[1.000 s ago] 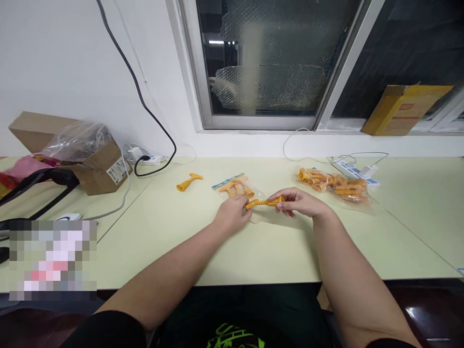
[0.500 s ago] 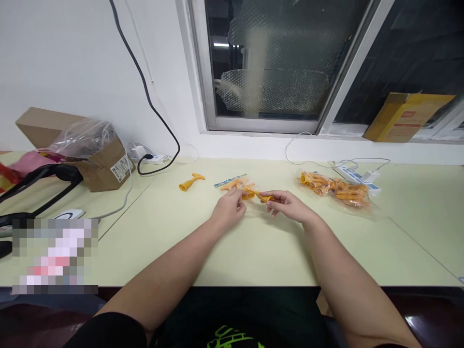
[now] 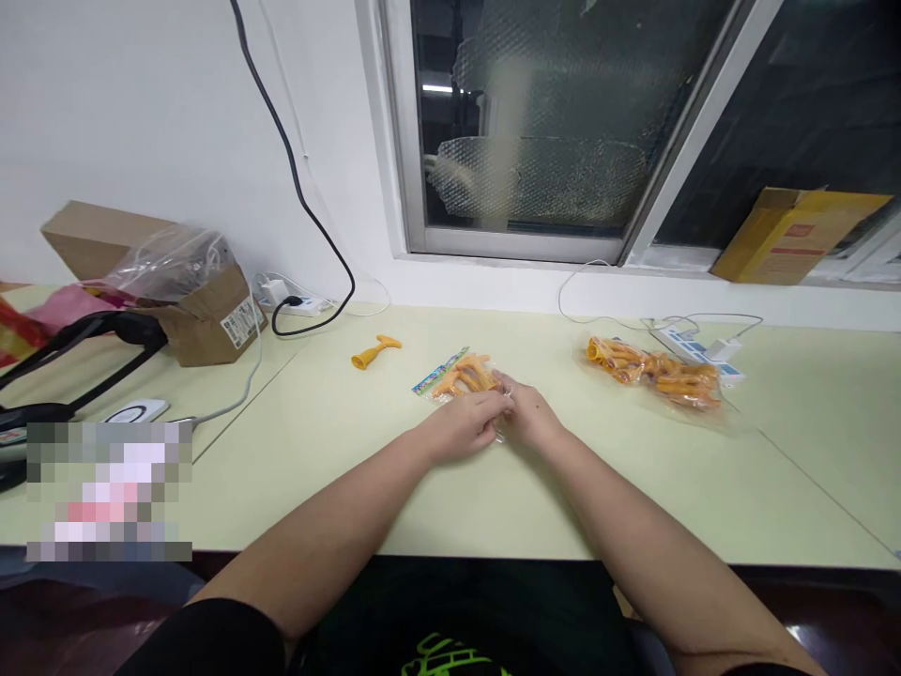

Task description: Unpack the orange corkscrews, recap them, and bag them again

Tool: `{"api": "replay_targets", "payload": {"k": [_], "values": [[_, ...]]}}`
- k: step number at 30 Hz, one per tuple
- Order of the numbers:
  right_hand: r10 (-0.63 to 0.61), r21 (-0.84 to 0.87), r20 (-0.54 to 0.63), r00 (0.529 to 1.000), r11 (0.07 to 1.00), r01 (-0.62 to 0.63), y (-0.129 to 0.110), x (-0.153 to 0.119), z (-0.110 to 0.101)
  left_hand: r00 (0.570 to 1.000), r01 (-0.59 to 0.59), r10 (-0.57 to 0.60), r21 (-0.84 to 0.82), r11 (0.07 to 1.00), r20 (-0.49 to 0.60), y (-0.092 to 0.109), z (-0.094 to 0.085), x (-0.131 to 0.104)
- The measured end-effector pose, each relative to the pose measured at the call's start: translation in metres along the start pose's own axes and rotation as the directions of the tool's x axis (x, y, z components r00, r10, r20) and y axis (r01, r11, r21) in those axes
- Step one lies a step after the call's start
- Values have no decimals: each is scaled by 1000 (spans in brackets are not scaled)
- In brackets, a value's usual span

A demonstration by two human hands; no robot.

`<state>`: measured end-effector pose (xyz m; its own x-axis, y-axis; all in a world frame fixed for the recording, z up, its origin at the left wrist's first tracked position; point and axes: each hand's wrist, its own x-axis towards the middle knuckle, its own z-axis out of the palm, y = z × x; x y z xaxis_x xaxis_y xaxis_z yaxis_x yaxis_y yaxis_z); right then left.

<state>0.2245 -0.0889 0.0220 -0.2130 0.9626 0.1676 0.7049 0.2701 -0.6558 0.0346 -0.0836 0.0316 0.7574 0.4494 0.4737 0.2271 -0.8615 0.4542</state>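
Note:
A clear plastic bag (image 3: 461, 378) with a blue-green printed strip lies in front of me, holding several orange-yellow toys that look like chicken feet. At its near right end, my left hand (image 3: 470, 422) is closed on the plastic. My right hand (image 3: 529, 411) meets it there, fingers bent around the same end and partly hidden. I cannot tell whether a toy is also between the fingers. One loose chicken-foot toy (image 3: 375, 352), with a hollow wide end, rests on the table to the left, apart from both hands.
Clear bags of similar orange toys (image 3: 651, 373) lie to the right, beside a power strip (image 3: 730, 374). At the left are an opened cardboard box (image 3: 211, 324), a black frame-like object (image 3: 133, 329) and a white pad (image 3: 137, 411). A black cable (image 3: 302, 202) hangs along the wall.
The loose toy in my right hand is no longer visible there. My right hand has moved left to the bag, and both hands now meet at its end. The view has shifted slightly.

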Motion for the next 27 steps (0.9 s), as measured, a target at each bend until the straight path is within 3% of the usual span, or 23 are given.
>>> {"api": "replay_targets", "payload": {"k": [4,8,10,12,14,15,18,20,21,22,24,27], "values": [[231,-88,-45,972,968,-234,6,5,-3,999,31,-29,-54,998,35,7,-1,-1],[258,-3,-78,963,966,-259,14,7,1,998,68,-68,-109,992,3,3,-3,1],[230,27,-122,966,973,-228,16,6,3,992,97,-100,-34,995,-75,-7,-11,3],[213,9,-176,961,977,-215,17,4,2,959,213,-184,120,970,-215,-24,-26,1],[213,-14,-199,957,975,-220,17,2,-1,886,401,-298,262,878,-356,-47,-47,-9],[210,-13,-195,958,976,-216,18,1,-4,825,512,-362,302,804,-434,-59,-58,-16],[167,65,-134,977,985,-159,21,1,-10,562,817,-597,274,507,-572,-95,-90,-45],[143,154,-85,986,980,-129,25,2,-11,380,925,-766,213,314,-519,-113,-106,-63],[140,200,-61,988,972,-125,27,2,-10,311,950,-820,185,253,-480,-119,-111,-69],[138,240,-39,990,963,-125,29,3,-9,271,962,-840,170,216,-470,-123,-114,-73],[136,298,-17,991,946,-125,34,4,-6,245,969,-845,148,198,-475,-126,-115,-75],[157,342,-45,987,930,-133,38,6,-5,294,951,-779,86,298,-554,-123,-109,-69]]}}
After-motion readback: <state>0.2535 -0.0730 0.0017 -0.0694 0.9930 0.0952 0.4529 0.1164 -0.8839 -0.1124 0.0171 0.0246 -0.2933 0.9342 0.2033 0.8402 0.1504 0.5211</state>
